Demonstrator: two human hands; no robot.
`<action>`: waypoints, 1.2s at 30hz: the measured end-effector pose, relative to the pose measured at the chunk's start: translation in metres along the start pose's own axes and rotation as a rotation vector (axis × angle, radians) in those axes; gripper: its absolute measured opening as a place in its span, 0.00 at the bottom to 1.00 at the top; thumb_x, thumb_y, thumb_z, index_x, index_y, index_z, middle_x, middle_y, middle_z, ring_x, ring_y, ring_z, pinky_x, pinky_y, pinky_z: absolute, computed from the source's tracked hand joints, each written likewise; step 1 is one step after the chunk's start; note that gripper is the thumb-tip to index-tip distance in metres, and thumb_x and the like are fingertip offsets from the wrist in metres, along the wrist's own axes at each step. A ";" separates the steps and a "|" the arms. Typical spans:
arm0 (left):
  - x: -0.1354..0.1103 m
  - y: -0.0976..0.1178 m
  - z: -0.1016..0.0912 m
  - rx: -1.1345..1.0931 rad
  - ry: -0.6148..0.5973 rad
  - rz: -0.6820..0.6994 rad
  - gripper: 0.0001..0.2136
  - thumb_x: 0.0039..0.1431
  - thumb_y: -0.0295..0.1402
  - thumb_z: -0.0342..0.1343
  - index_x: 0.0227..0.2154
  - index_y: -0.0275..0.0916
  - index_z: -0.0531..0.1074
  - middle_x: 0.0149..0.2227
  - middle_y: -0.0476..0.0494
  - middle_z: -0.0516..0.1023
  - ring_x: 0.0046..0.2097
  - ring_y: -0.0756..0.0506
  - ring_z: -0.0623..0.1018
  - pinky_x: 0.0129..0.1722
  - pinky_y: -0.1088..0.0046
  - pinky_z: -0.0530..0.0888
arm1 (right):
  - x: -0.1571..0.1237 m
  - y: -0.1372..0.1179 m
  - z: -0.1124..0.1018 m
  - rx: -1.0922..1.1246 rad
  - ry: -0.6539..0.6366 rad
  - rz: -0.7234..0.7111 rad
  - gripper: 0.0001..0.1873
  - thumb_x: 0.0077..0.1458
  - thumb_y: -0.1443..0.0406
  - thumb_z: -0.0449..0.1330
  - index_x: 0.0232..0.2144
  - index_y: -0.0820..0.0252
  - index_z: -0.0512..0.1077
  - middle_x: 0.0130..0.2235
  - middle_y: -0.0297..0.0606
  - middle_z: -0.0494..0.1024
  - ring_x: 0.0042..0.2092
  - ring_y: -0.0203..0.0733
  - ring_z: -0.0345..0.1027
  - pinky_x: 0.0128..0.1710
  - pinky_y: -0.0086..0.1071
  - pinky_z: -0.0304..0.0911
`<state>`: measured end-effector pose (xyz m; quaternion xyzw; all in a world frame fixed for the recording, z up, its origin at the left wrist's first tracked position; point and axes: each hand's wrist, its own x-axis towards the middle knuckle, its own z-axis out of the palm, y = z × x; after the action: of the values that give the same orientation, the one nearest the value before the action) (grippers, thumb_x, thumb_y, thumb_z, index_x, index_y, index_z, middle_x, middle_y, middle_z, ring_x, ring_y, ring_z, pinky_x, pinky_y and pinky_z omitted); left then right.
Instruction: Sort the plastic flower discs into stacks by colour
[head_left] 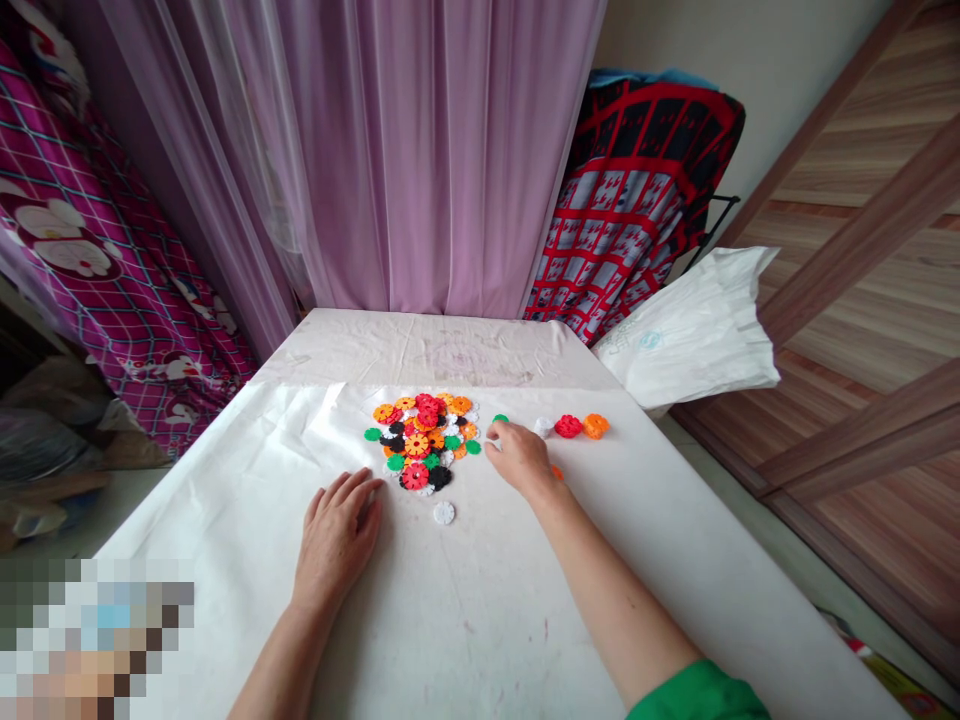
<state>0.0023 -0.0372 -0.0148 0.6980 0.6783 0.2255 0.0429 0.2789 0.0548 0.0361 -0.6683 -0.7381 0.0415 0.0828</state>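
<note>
A: What do we have at the fingertips?
B: A green disc (500,418), thin and plastic-looking, at eleven o'clock from the right grip (517,455). We see its fingers bent around a narrow gap, but we can't tell whether they pinch the disc.
A: And at nine o'clock from there?
B: We see a heaped pile of flat, notched discs (417,444), flower-shaped, in several colours. A lone white disc (444,513) lies at five o'clock from the pile; the left grip (341,535) rests palm down at half past seven, fingers loosely extended, holding nothing we can see.
A: At two o'clock from the right grip?
B: Chunky, rounded white (544,427), red (568,426) and orange pieces (596,427), on our bench's (465,620) creased, stained white covering.
</note>
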 end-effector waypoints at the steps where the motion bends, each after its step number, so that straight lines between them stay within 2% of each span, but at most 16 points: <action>1: 0.000 0.000 0.000 -0.002 0.006 0.003 0.18 0.66 0.38 0.44 0.49 0.47 0.76 0.58 0.44 0.75 0.62 0.38 0.70 0.62 0.50 0.63 | -0.002 -0.006 0.003 0.010 -0.016 -0.014 0.10 0.61 0.64 0.57 0.44 0.54 0.74 0.46 0.38 0.79 0.49 0.42 0.71 0.43 0.30 0.60; 6: 0.000 0.001 -0.001 -0.009 0.007 0.009 0.18 0.66 0.39 0.44 0.49 0.47 0.76 0.58 0.45 0.76 0.62 0.39 0.70 0.62 0.51 0.63 | -0.001 -0.024 0.016 0.001 -0.039 0.001 0.09 0.59 0.64 0.59 0.42 0.56 0.72 0.45 0.40 0.80 0.48 0.44 0.72 0.40 0.30 0.61; 12: 0.000 0.001 0.000 -0.004 0.015 0.009 0.18 0.66 0.39 0.44 0.48 0.47 0.77 0.58 0.44 0.76 0.62 0.38 0.70 0.62 0.51 0.63 | 0.000 -0.027 0.018 0.075 -0.044 0.040 0.11 0.56 0.65 0.62 0.42 0.55 0.70 0.45 0.39 0.80 0.47 0.43 0.73 0.40 0.30 0.61; 16: -0.001 0.000 0.001 0.004 0.018 0.012 0.18 0.66 0.38 0.44 0.49 0.47 0.76 0.58 0.44 0.76 0.62 0.38 0.70 0.62 0.51 0.63 | 0.002 -0.013 0.007 0.137 -0.003 0.098 0.13 0.54 0.65 0.63 0.43 0.54 0.70 0.45 0.36 0.79 0.46 0.41 0.73 0.40 0.30 0.60; 20: -0.001 0.000 0.002 0.002 0.012 0.007 0.18 0.66 0.38 0.44 0.49 0.47 0.76 0.58 0.44 0.76 0.62 0.39 0.70 0.62 0.51 0.63 | 0.017 0.013 -0.010 0.150 0.080 0.202 0.12 0.54 0.64 0.62 0.43 0.54 0.69 0.45 0.34 0.80 0.44 0.41 0.73 0.37 0.30 0.58; 23: -0.001 0.000 0.002 -0.001 0.003 0.001 0.18 0.66 0.39 0.44 0.49 0.47 0.76 0.59 0.45 0.75 0.62 0.38 0.70 0.62 0.50 0.63 | 0.030 0.026 -0.017 0.130 0.077 0.224 0.12 0.53 0.64 0.62 0.42 0.54 0.70 0.45 0.35 0.80 0.43 0.41 0.73 0.36 0.30 0.58; 36: -0.001 0.000 0.001 0.008 0.027 0.007 0.17 0.65 0.38 0.45 0.49 0.48 0.77 0.58 0.44 0.76 0.61 0.39 0.70 0.62 0.51 0.64 | 0.042 0.027 -0.013 0.120 0.016 0.196 0.15 0.52 0.64 0.63 0.44 0.53 0.71 0.46 0.35 0.80 0.46 0.41 0.73 0.39 0.30 0.60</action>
<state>0.0030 -0.0379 -0.0161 0.6973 0.6774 0.2326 0.0303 0.3041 0.0987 0.0471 -0.7315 -0.6646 0.0880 0.1241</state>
